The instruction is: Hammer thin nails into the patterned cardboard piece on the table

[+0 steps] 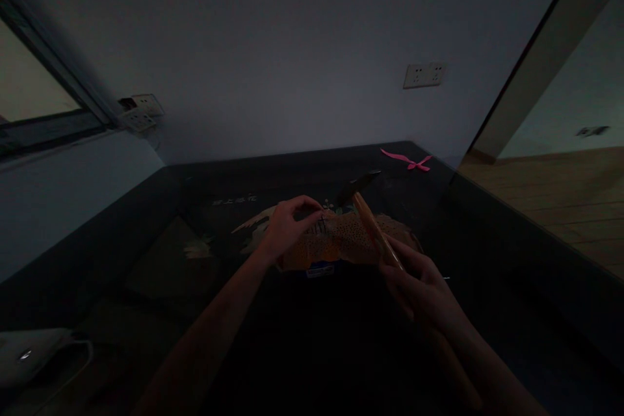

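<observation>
Hammer [374, 226]: dark head, brown wooden handle, frame centre
Right hand [420, 281]: wrapped round hammer
Left hand [286, 226]: curled, pinch unclear

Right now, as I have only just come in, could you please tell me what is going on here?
A person's right hand grips a hammer by its wooden handle. Their left hand is at a brown, dark-dotted piece on the dark table; it is too dim to tell whether its fingers pinch anything. A pink strip lies near the far right corner.

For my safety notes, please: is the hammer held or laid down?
Held: the right hand grips the hammer by its wooden handle.
</observation>
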